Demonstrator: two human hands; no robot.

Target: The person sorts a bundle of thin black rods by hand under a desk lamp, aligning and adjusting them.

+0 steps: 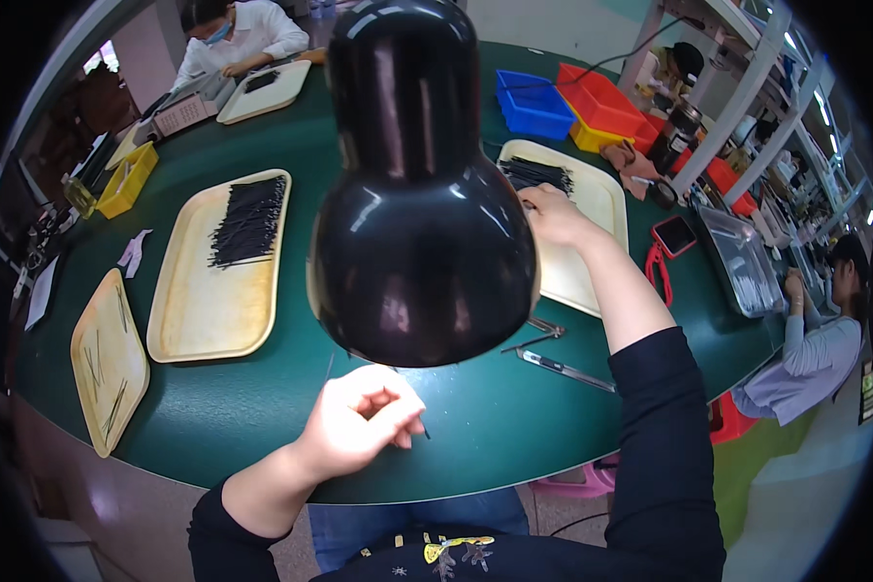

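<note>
- One thin black strand (pixel 426 431) appears at the left hand (pixel 364 422), its dark tip showing below the fingers, near the table's front edge.
- Fingers of the left hand are curled, thumb against forefinger, and seem to pinch the strand; how much of it lies inside the hand cannot be told.
- A light pinch would probably serve best here, since so slender a piece looks easy to bend.
- The right hand (pixel 553 215) reaches over the right tray (pixel 592 272), beside a black bundle (pixel 543 175); the lamp partly covers its fingertips, so whether they grip anything cannot be told.
- Lifting from the bundle's edge should disturb its neighbours least.
- The black lamp (pixel 422 262) stands between the hands; keeping the work below its shade, clear of the head, would likely give better sight.
- Near the right forearm, a utility knife (pixel 565 369) and a metal tool (pixel 550 331) lie on the green table (pixel 495 427); the sleeve is best kept off both.
- To the left, a large tray (pixel 199 310) bears another bundle (pixel 247 223); a smaller tray (pixel 131 359) bears scattered strands.
</note>
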